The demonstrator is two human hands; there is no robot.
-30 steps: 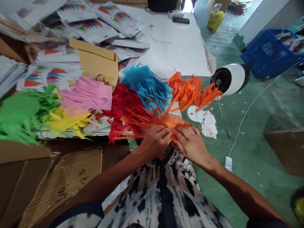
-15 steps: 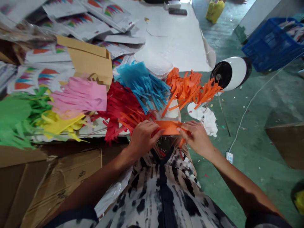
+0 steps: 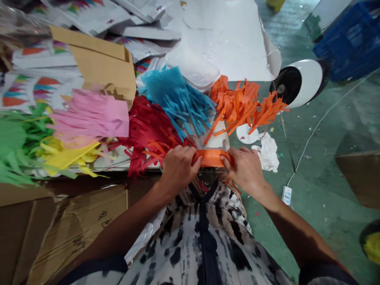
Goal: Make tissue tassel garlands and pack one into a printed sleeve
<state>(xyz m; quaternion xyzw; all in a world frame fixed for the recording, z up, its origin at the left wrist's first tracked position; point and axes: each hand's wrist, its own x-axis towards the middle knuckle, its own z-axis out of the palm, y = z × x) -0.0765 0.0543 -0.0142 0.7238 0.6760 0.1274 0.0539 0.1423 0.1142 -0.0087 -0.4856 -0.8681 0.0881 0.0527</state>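
Observation:
An orange fringed paper piece (image 3: 211,158) is stretched between my two hands at the table's near edge, its middle band flat and its cut strips trailing out at both sides. My left hand (image 3: 181,166) pinches its left end, thumb along the band. At the other end my right hand (image 3: 245,168) has fingers and thumb closed on it. Red fringed paper (image 3: 150,126) lies beside my left hand. Just beyond are blue fringed paper (image 3: 178,101) and an orange fringed pile (image 3: 237,105). Fingertips on the far side are partly hidden.
Pink (image 3: 92,116), yellow (image 3: 69,154) and green fringed papers (image 3: 14,144) lie left, near an open cardboard box (image 3: 101,59) and printed packets (image 3: 97,18). A white fan (image 3: 308,83), blue crate (image 3: 350,43) and power strip (image 3: 286,194) stand or lie on the right.
The orange band between my hands now looks flatter and more evenly stretched. Both hands stay closed on it. The view has shifted slightly, moving the background.

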